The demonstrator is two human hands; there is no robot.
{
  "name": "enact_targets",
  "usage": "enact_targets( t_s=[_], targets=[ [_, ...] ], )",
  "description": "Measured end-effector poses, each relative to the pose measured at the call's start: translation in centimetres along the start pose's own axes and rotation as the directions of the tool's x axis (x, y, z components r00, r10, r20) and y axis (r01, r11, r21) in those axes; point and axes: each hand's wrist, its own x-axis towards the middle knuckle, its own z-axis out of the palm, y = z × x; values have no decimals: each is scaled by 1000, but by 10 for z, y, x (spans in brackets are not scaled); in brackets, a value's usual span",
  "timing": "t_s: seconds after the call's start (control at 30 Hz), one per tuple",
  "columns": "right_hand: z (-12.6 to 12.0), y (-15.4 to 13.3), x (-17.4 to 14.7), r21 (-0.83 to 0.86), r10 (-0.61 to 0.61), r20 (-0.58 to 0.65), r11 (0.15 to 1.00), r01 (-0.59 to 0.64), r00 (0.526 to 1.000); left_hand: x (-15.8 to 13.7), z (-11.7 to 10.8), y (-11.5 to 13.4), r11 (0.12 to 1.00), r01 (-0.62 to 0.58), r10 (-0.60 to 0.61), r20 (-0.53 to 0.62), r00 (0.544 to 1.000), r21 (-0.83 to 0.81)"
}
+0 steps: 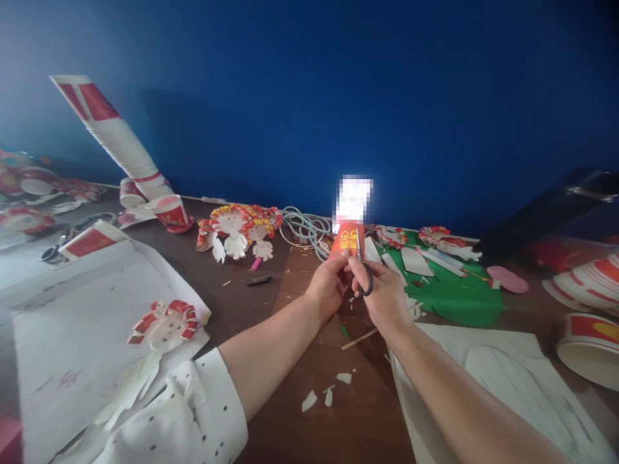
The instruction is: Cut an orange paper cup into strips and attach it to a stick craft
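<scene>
In the middle of the view my left hand grips a red paper cup piece with yellow characters, near its lower edge. Scissors with black handles are in my right hand; their blades point up along the right side of the red piece. Both hands are close together above the table. Whether the blades are in the paper I cannot tell. Small white paper scraps lie below my hands, and a thin wooden stick is beside my right wrist.
Paper doll figures and a coiled pale cable lie at the back. A green sheet with crafts is to the right, near paper cups. Leftward are white paper, another paper face and a leaning cup stack.
</scene>
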Motion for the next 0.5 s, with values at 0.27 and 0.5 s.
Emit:
enact_targets(
  t_s=[0.27,0.5],
  targets=[
    [-2,-15,-5,-42,64,-21,997,-65,998,4,-6,7,990,15,-33,-130,991,-140],
    [0,-11,-4,-25,71,-7,997,-71,997,0,0,8,996,71,-77,-134,988,-53]
  ],
)
